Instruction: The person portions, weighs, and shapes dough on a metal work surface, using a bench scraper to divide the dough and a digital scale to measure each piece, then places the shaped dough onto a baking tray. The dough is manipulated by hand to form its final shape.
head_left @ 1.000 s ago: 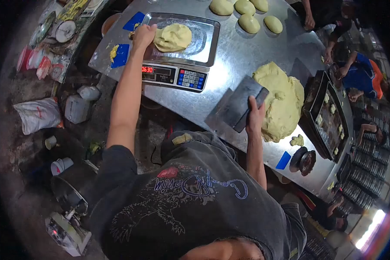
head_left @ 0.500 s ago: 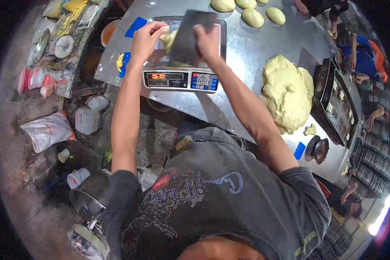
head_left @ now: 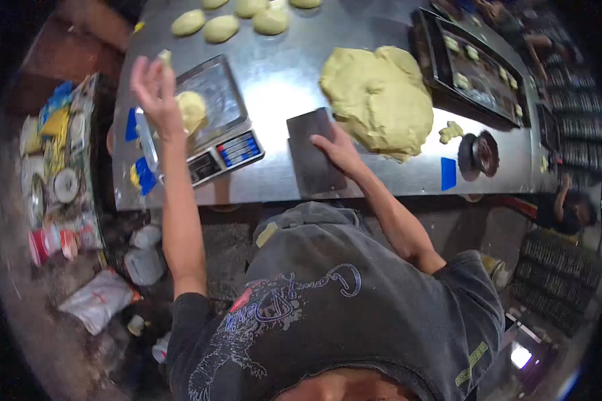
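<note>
My left hand (head_left: 155, 100) is raised over the left side of the digital scale (head_left: 211, 157), slightly blurred, with a small piece of dough (head_left: 165, 57) at its fingertips. Beside that wrist, a larger lump of dough (head_left: 192, 111) lies on the scale's metal pan (head_left: 222, 83). The forearm hides part of the scale's display. My right hand (head_left: 342, 152) grips a dark, flat rectangular dough scraper (head_left: 308, 157) near the table's front edge. Just beyond it sits a big mass of pale yellow dough (head_left: 378, 100).
Several rounded dough balls (head_left: 221, 29) lie at the back. A dark baking tray (head_left: 481, 73) holding small dough bits stands at the right. Near it are a dough scrap (head_left: 451, 131), a blue scraper (head_left: 448, 174) and a dark round object (head_left: 486, 154). Other people are at far right.
My right hand has carried the dough scraper from above the scale toward the big dough and front edge. My left hand has lifted off the lump on the pan. The view has turned.
</note>
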Demonstrator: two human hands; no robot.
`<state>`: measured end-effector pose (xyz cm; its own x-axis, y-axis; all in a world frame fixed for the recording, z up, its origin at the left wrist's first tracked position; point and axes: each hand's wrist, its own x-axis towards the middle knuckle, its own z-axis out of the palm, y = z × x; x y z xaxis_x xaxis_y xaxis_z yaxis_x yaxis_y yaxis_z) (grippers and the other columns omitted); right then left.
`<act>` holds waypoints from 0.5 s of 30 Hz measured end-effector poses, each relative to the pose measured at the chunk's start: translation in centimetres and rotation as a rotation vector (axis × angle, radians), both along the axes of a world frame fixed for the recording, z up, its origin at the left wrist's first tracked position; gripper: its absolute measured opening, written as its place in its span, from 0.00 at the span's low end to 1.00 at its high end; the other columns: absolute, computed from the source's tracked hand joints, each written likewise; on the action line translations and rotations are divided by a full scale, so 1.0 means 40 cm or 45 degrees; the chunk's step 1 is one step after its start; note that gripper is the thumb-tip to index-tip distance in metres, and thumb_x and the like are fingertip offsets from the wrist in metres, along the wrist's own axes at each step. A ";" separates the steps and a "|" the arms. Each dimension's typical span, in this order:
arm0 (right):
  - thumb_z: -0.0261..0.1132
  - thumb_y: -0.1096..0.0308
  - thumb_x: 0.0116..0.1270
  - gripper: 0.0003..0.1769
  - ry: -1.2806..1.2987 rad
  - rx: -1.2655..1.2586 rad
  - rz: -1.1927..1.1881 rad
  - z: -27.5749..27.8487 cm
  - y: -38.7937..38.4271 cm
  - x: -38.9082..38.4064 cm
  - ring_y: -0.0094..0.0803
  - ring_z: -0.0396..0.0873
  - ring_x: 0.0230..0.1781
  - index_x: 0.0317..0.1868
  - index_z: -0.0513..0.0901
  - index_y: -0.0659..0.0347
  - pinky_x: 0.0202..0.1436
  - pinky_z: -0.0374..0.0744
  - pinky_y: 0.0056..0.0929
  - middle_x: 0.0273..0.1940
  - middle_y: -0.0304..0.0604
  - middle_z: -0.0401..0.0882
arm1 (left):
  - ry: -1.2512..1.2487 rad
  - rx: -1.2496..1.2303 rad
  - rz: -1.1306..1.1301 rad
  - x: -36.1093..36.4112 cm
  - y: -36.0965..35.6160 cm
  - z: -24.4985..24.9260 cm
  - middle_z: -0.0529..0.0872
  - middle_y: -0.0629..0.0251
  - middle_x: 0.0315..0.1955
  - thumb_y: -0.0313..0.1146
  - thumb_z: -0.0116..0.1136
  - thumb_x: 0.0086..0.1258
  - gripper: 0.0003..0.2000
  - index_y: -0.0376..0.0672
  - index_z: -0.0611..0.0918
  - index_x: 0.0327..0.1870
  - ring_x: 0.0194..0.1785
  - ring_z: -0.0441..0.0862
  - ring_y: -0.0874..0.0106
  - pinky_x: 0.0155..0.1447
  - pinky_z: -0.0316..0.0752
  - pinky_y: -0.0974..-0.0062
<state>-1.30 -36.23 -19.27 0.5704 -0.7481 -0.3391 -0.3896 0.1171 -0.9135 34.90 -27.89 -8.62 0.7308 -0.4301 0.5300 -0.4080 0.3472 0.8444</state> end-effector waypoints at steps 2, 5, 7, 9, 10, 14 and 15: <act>0.70 0.60 0.70 0.27 -0.130 -0.104 -0.342 -0.018 -0.034 -0.171 0.35 0.83 0.49 0.60 0.77 0.71 0.55 0.80 0.35 0.50 0.51 0.85 | 0.137 0.089 -0.181 -0.197 -0.083 -0.023 0.79 0.53 0.62 0.31 0.66 0.72 0.33 0.38 0.65 0.75 0.64 0.77 0.65 0.73 0.68 0.65; 0.68 0.68 0.71 0.24 -0.304 -0.036 -0.701 -0.014 -0.051 -0.413 0.33 0.80 0.52 0.64 0.75 0.70 0.57 0.78 0.33 0.55 0.47 0.83 | -0.280 0.121 -0.237 -0.465 -0.199 -0.028 0.72 0.50 0.70 0.34 0.68 0.68 0.41 0.39 0.57 0.79 0.73 0.69 0.60 0.79 0.59 0.59; 0.67 0.67 0.73 0.25 -0.208 -0.026 -0.887 -0.019 -0.045 -0.550 0.33 0.80 0.55 0.65 0.73 0.70 0.59 0.77 0.32 0.58 0.46 0.81 | -0.546 0.069 -0.065 -0.643 -0.273 -0.039 0.64 0.50 0.75 0.36 0.68 0.66 0.43 0.37 0.56 0.78 0.77 0.61 0.57 0.81 0.52 0.55; 0.66 0.68 0.74 0.24 -0.207 0.011 -1.018 -0.016 -0.029 -0.644 0.32 0.80 0.51 0.66 0.74 0.68 0.55 0.79 0.33 0.55 0.46 0.81 | -0.549 -0.079 -0.074 -0.784 -0.351 -0.100 0.61 0.49 0.76 0.38 0.69 0.65 0.43 0.35 0.58 0.78 0.77 0.59 0.53 0.82 0.47 0.55; 0.67 0.69 0.74 0.24 -0.209 -0.003 -1.046 -0.028 -0.021 -0.679 0.33 0.80 0.51 0.66 0.74 0.68 0.55 0.79 0.34 0.54 0.45 0.81 | -0.647 0.063 -0.097 -0.841 -0.384 -0.165 0.58 0.49 0.78 0.38 0.69 0.65 0.43 0.36 0.59 0.78 0.78 0.57 0.51 0.82 0.45 0.50; 0.67 0.68 0.74 0.23 -0.182 0.028 -1.093 -0.029 -0.001 -0.746 0.33 0.79 0.51 0.65 0.74 0.68 0.55 0.78 0.34 0.54 0.44 0.81 | -0.998 1.174 -0.395 -1.033 -0.336 -0.413 0.52 0.54 0.83 0.43 0.64 0.70 0.39 0.48 0.62 0.80 0.84 0.47 0.50 0.76 0.39 0.27; 0.67 0.68 0.74 0.23 -0.173 0.056 -1.040 -0.035 -0.020 -0.756 0.33 0.79 0.51 0.65 0.74 0.68 0.55 0.78 0.34 0.54 0.44 0.81 | -0.983 1.373 -0.534 -1.054 -0.282 -0.426 0.51 0.57 0.83 0.45 0.62 0.72 0.35 0.52 0.64 0.80 0.85 0.45 0.51 0.74 0.38 0.21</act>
